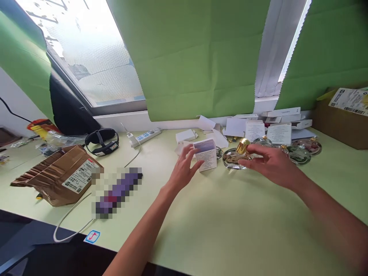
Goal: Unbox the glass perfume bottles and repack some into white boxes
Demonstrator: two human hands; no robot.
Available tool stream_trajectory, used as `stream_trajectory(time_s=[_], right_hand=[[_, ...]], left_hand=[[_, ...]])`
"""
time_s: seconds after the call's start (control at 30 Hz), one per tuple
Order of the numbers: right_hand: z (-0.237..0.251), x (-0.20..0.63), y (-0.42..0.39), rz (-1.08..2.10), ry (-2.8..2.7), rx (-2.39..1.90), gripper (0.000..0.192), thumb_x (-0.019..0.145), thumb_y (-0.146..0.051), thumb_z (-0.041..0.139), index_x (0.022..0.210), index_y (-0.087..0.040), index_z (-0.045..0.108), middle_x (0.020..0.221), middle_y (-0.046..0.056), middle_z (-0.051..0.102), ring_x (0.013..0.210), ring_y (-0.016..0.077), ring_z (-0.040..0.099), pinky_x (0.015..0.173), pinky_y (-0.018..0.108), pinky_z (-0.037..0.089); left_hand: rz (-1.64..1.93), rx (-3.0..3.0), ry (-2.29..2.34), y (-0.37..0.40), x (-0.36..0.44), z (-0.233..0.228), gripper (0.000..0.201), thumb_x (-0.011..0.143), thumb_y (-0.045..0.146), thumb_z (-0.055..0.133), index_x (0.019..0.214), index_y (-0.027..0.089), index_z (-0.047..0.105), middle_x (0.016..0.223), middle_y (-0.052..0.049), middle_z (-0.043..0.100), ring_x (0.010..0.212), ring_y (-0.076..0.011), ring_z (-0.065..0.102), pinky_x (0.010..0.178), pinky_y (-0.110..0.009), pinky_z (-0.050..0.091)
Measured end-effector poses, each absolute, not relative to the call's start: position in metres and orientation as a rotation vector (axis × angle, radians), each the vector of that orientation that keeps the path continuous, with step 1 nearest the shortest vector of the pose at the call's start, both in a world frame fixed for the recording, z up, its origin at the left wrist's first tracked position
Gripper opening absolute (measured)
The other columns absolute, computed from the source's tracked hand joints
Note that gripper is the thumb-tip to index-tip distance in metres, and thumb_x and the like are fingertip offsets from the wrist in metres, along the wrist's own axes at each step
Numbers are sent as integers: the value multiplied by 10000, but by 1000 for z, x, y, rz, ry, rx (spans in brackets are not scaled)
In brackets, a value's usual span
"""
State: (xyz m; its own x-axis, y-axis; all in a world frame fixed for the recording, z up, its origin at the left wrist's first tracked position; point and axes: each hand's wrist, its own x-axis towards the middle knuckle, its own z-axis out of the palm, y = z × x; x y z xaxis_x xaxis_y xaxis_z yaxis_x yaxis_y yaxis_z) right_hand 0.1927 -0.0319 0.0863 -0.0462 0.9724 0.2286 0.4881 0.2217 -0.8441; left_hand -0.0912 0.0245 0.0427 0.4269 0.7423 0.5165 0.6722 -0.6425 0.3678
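Observation:
My left hand (184,168) grips a small white printed box (207,159) that stands upright on the table. Its thumb lies against the front face and its fingers reach the left side and top edge. My right hand (267,161) holds a glass perfume bottle (233,160) with a gold cap (243,146), thumb and fingers at its right side. The bottle is tilted, just right of the box. Part of a round glass item (219,153) shows behind the box. More glass bottles (299,154) stand behind and beyond my right hand, partly covered by it.
White boxes (283,112) and loose white card (205,122) lie along the window wall. A large carton (342,120) stands at the far right. On the left are a torn brown carton (61,174), a black headset (102,142), a power strip (146,137) with a cable, and a pixelated object (119,193).

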Motion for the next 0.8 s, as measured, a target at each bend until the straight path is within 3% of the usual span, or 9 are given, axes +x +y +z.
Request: stream_trajectory(time_s=[0.13,0.23,0.33,0.47,0.63,0.8], right_hand=[[126,180,-16,695,-1758,-1287,413,735,-541,711,1056,-282,720,1108,12,703,911,218,657,747,328,532],[139,172,-5,698,-1817,-1182,366,758,-495,700,1052,-279,709,1126,16,696,1002,227,634,807,342,524],[141,170,2,737,-1877,-1161,383,781,-457,683,1123,-283,674,1164,27,683,1030,230,627,759,328,529],[138,168,3,768,-1943,-1221,438,791,-449,667,1198,-288,636,1119,35,702,935,221,653,606,284,503],[137,165,1,584,-2033,-1228,457,803,-538,636,1187,-291,653,1160,42,666,822,189,656,649,299,496],[139,162,-2,348,-2165,-1250,414,821,-560,612,1124,-287,681,858,11,676,679,149,585,597,272,428]], left_hand=[[1127,2432,1135,36,-78,37,246,967,335,463,1202,263,473,1296,-89,483,1010,-178,600,901,-390,534],[1201,2376,940,38,-61,34,234,959,297,483,1189,252,477,1277,-88,490,1102,-178,559,943,-368,518],[1245,2308,823,36,-50,29,238,939,277,522,1168,236,471,1228,-90,524,1092,-177,549,953,-369,507],[1283,2202,848,31,-49,22,347,923,271,547,1243,222,424,1198,-101,542,1061,-192,556,969,-416,486],[1221,2102,844,25,-54,21,397,927,277,539,1288,224,382,1215,-101,548,1088,-193,562,1004,-436,475],[1214,2118,834,19,-54,26,398,925,293,543,1286,225,390,1188,-98,570,1078,-195,575,998,-432,481]])
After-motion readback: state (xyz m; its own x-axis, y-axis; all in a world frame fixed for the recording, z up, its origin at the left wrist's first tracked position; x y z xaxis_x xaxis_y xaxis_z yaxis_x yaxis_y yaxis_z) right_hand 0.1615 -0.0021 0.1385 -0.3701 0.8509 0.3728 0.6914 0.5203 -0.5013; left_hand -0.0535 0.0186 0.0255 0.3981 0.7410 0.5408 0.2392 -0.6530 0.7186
